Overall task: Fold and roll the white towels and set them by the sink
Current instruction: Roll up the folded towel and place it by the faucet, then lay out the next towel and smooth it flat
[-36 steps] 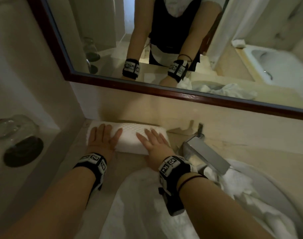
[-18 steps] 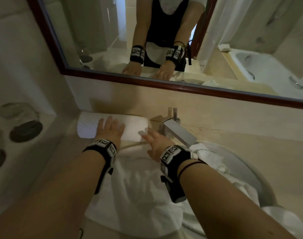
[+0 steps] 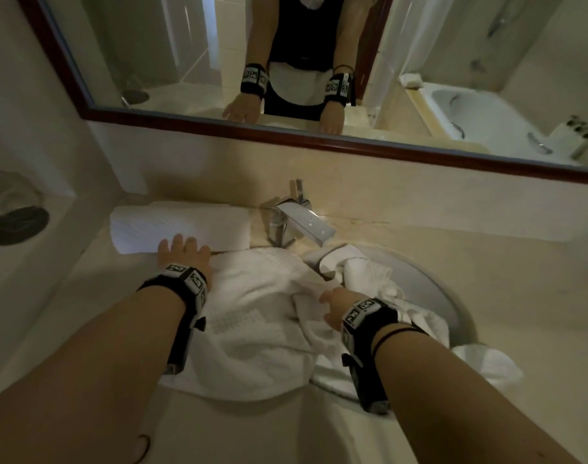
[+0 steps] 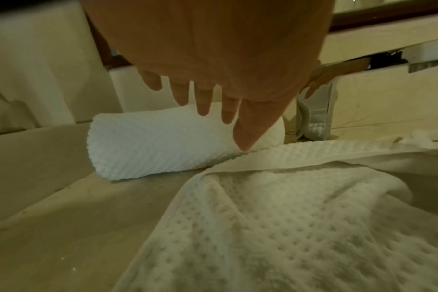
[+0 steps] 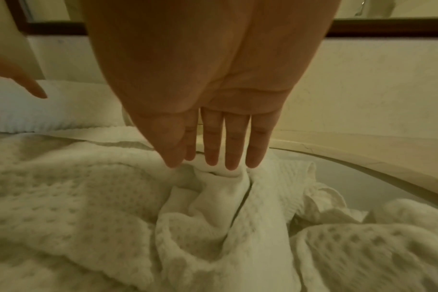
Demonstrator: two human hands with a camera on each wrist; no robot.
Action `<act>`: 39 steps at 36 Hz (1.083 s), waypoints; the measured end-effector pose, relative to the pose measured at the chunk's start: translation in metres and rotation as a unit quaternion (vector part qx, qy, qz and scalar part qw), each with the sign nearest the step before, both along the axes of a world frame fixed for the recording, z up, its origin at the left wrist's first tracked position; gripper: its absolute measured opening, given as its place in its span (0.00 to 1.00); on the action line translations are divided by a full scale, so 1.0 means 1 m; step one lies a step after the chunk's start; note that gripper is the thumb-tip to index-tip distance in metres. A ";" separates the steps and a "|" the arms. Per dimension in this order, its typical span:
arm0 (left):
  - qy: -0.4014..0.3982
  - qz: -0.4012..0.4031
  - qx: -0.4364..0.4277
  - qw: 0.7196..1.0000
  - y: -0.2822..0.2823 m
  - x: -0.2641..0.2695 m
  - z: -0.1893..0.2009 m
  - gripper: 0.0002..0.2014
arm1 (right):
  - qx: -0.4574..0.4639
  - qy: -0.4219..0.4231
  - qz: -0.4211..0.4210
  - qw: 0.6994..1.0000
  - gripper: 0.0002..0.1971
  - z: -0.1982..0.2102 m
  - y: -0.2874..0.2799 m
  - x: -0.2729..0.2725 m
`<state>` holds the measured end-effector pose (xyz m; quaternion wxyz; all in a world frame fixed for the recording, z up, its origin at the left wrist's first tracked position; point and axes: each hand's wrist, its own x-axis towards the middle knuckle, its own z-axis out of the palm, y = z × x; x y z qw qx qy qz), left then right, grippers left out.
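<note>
The rolled white waffle towel [image 3: 180, 226] lies against the wall left of the chrome faucet [image 3: 297, 221], left hand [image 3: 185, 259] flat-fingered beside it, holding nothing, while the right hand [image 3: 336, 308] reaches straight-fingered onto loose white towels [image 3: 262, 329] spilling from the sink [image 3: 446, 296].

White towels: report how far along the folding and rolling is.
Done: one rolled towel lies on the counter against the back wall, left of the faucet.
In hand: the left hand is open near the roll; the right hand reaches with straight fingers to a crumpled towel at the sink.
Left: the loose towel on the counter and the crumpled ones in the basin are unfolded and unrolled.
</note>
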<state>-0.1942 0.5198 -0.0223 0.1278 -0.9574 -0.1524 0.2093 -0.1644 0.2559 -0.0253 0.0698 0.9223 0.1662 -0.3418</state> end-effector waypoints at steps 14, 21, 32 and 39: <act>0.048 -0.267 -0.100 0.957 -0.105 0.050 -0.024 0.24 | 0.000 -0.033 -0.133 0.991 0.43 -0.024 -0.023 0.008; 0.069 -0.281 -0.109 0.951 -0.145 0.071 -0.039 0.20 | 0.002 0.001 -0.202 0.979 0.43 -0.041 -0.082 -0.018; 0.026 -0.299 -0.109 0.948 -0.239 0.061 -0.042 0.20 | -0.012 -0.021 -0.300 0.954 0.37 -0.038 -0.168 -0.013; 0.018 -0.215 -0.124 0.969 -0.283 0.042 -0.037 0.31 | 0.121 -0.065 -0.272 0.952 0.20 -0.001 -0.210 0.018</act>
